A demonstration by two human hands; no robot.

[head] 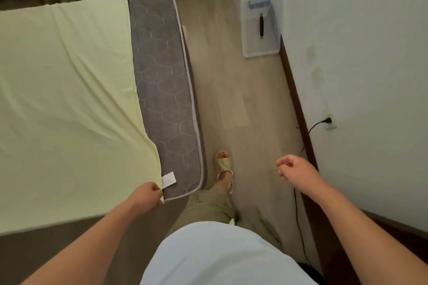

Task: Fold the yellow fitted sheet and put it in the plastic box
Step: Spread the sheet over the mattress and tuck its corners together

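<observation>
The pale yellow fitted sheet (69, 99) lies spread over most of the grey mattress (164, 90), leaving a strip of mattress bare along the right side. My left hand (148, 194) grips the sheet's near right corner, beside a white label. Over the floor to the right, my right hand (294, 169) hangs with loosely curled fingers and holds nothing. The clear plastic box (260, 28) stands on the floor by the wall at the upper right, apart from both hands.
A wood floor aisle (234, 81) runs between the bed and the white wall (359, 65). A black cable (315, 127) hangs from a wall socket down to the floor. My sandalled foot (223, 164) stands beside the mattress corner. Curtains hang at the far end.
</observation>
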